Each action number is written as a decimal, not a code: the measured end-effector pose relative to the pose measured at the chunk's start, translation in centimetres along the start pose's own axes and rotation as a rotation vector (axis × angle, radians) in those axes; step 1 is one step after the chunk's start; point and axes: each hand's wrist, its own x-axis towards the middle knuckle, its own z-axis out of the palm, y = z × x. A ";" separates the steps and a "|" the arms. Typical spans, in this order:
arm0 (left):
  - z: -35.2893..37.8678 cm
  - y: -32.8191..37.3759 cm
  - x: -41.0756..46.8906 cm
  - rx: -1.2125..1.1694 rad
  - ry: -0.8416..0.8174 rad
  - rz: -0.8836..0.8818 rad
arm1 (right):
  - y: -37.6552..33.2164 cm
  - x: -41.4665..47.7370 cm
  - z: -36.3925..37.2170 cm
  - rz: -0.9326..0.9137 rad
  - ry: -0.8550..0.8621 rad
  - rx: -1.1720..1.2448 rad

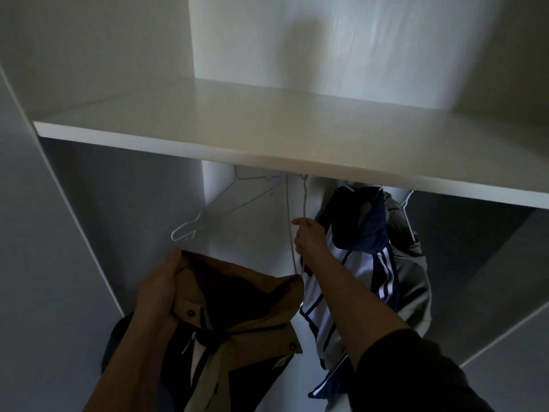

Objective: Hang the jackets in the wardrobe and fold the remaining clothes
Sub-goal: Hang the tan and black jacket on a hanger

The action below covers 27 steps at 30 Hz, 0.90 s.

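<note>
Left hand (160, 285) is gripping the collar edge of a tan-brown fabric jacket with dark lining (237, 331), fingers curled round the cloth. The jacket is hanging down below and to the right of those fingers, its front open and snap buttons showing.

Right hand (310, 237) is reaching up and forward, fingers closed around a thin white wire hanger (304, 200). The wire is running straight up from the fingers to the underside of the flat white wardrobe shelf (237, 126), which is hiding its top. Below the fingers the wire is dropping to just beside the brown collar; cannot tell if it is touching.

Just right of the right-hand fingers a navy and white striped track jacket (365, 263) is hanging under the shelf, close against the wrist and forearm. A grey garment (416, 257) is hanging behind it, further right of the fingers.

Up and left of the right-hand fingers, and above the left-hand fingers, bare white wire hangers (208, 209) are hanging at a slant. The light is dim and the lower wardrobe is sitting in shadow.
</note>
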 end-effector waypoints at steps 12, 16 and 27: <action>-0.3 0.2 -3.2 0.066 -0.159 -0.042 | -0.8 -6.5 -6.5 -0.092 0.076 0.047; -1.9 0.8 -4.7 0.137 -0.228 -0.081 | 1.4 -11.0 -7.8 -0.064 0.144 -0.007; -4.7 1.8 -9.2 0.319 -0.435 -0.098 | 7.5 -23.2 -11.1 -0.182 0.329 0.010</action>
